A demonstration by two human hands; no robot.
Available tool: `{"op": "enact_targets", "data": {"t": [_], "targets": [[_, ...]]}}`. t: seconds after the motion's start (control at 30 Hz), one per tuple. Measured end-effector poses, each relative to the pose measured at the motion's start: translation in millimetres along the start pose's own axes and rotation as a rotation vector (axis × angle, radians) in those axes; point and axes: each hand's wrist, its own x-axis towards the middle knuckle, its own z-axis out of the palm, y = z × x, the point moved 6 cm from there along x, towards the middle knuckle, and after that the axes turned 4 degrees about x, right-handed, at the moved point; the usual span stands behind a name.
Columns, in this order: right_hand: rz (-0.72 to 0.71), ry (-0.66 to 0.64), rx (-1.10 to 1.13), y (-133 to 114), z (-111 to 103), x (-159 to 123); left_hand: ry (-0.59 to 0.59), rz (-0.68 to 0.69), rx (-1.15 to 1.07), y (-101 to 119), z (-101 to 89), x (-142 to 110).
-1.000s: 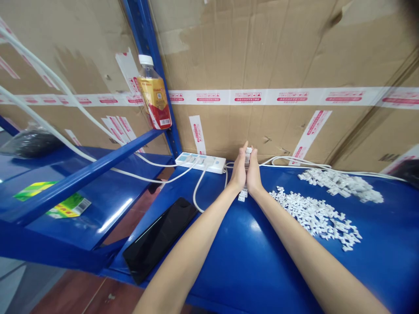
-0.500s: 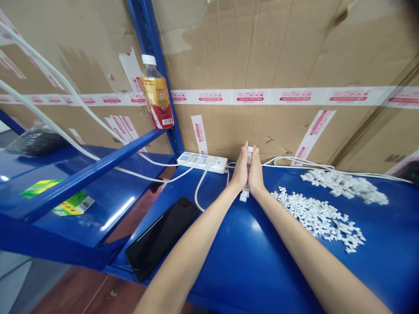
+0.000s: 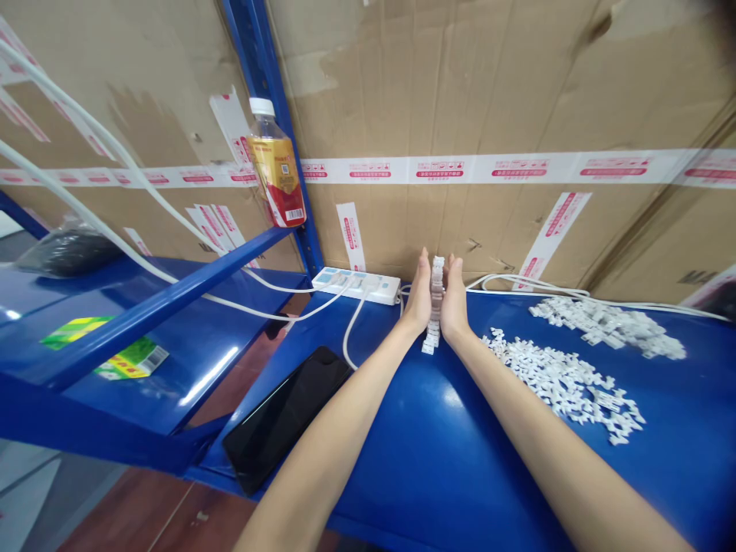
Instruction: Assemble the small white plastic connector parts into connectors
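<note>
A narrow stack of small white plastic pieces (image 3: 435,303) stands on the blue shelf, near the cardboard at the back. On its left side is my left hand (image 3: 419,297), its palm facing the stack and its fingers stretched out. My right hand (image 3: 455,300) flanks the other side in the same flat pose, with a slight gap to the pieces. Whether the left palm touches the stack I cannot tell. A loose pile of white plastic pieces (image 3: 552,376) lies to the right of my right forearm.
Behind that pile lies a second heap of white pieces (image 3: 609,326), seemingly in clear plastic. A white power strip (image 3: 356,284) with cables sits left of my hands, and a black phone (image 3: 287,418) lies nearer. A drink bottle (image 3: 276,169) stands on the blue crossbar (image 3: 172,303).
My hands have moved apart, the left one leftward and the right one rightward. More of the white stack between them shows now, and it stays standing.
</note>
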Motion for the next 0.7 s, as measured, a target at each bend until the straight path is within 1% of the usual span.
{"op": "enact_targets", "data": {"t": [0.13,0.33,0.43,0.53,0.7], "targets": [[0.023,0.050,0.012,-3,-1,-2,0.000,-0.004,-0.017,3,-2.0,-1],[0.049,0.058,0.040,-5,5,-7,-0.043,-0.019,-0.073,1,1.4,-3],[0.071,0.057,0.057,-7,3,-14,-0.028,-0.023,-0.107,-3,-1.5,-6],[0.090,0.090,0.061,-8,-2,-21,-0.006,-0.033,-0.141,-7,-4.6,-11],[0.100,0.119,0.067,-6,-3,-27,0.040,-0.086,-0.184,-12,-5.2,-21]]}}
